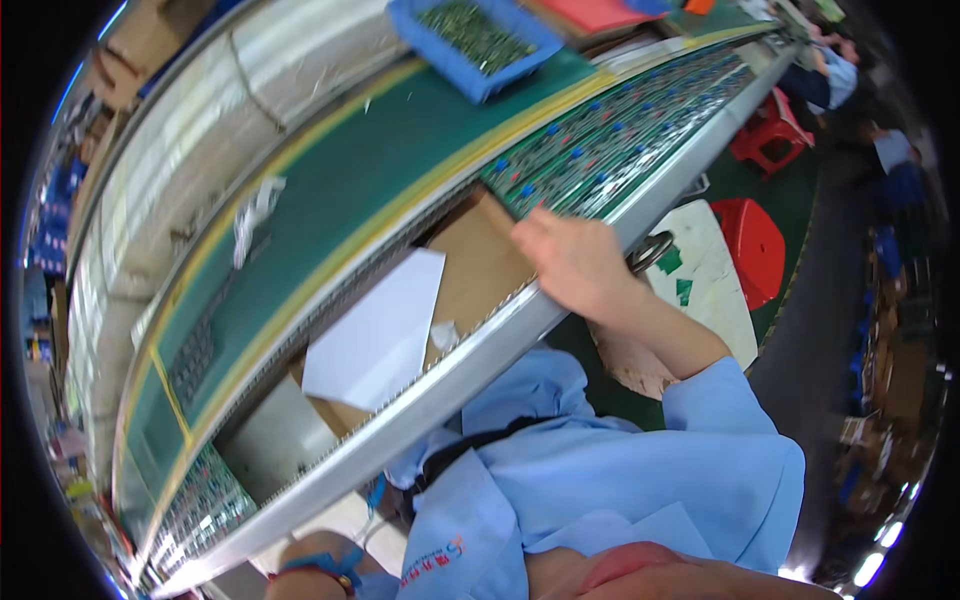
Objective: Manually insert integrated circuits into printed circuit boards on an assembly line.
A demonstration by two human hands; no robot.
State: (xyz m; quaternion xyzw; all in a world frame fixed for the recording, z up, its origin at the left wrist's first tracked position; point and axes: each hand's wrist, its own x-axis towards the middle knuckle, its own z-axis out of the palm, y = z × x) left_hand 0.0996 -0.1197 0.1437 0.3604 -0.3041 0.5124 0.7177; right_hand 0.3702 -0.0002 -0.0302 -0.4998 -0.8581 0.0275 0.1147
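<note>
My right hand (578, 262) reaches over the metal rail, its fingers curled down where a brown cardboard piece (485, 245) meets a row of green circuit boards (610, 150) with blue and red parts. Whatever the fingertips grip there is hidden. On the cardboard, left of that hand, lies a white sheet of paper (375, 330), with a small white scrap (444, 335) beside it. Low at the left, below the rail, my left hand (315, 550) shows only in part, with a blue strap and a red band around the wrist; its fingers are out of sight.
A long metal rail (480, 365) runs diagonally before me. More circuit boards (205, 505) sit at its lower left end. Beyond lies a green bench top (350, 190) with a blue bin (540, 50) of small parts. Red stools (750, 250) stand right; other people are farther off.
</note>
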